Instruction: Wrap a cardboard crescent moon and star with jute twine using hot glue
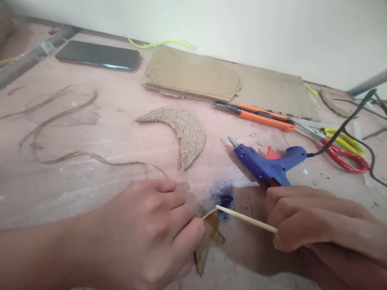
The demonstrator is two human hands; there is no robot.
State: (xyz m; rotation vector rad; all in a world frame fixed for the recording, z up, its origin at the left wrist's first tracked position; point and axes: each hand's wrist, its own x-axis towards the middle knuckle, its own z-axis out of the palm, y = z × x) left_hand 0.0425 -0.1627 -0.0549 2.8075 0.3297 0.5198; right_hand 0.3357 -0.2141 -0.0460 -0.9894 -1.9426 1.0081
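My left hand (pixel 163 229) is closed on a small cardboard star (pixel 208 237), whose left side it hides. Twine runs along the star's upper edge. In my right hand (pixel 305 217) is a thin wooden stick (pixel 248 219), its tip touching the star's upper point. A twine-covered crescent (pixel 187 131) lies flat beyond my hands. The blue glue gun (pixel 266 163) rests on its side just above my right hand, nozzle towards the upper left. Loose twine (pixel 81 154) trails across the left side towards my left hand.
At the back are a dark phone (pixel 98 55), cardboard pieces (pixel 193 74) and a yellow-green strip (pixel 163 42). An orange cutter (pixel 263 117) and red-and-yellow scissors (pixel 344 155) lie at the right. The glue gun's black cable (pixel 340 129) curves there. A blue stain (pixel 225 199) marks the table.
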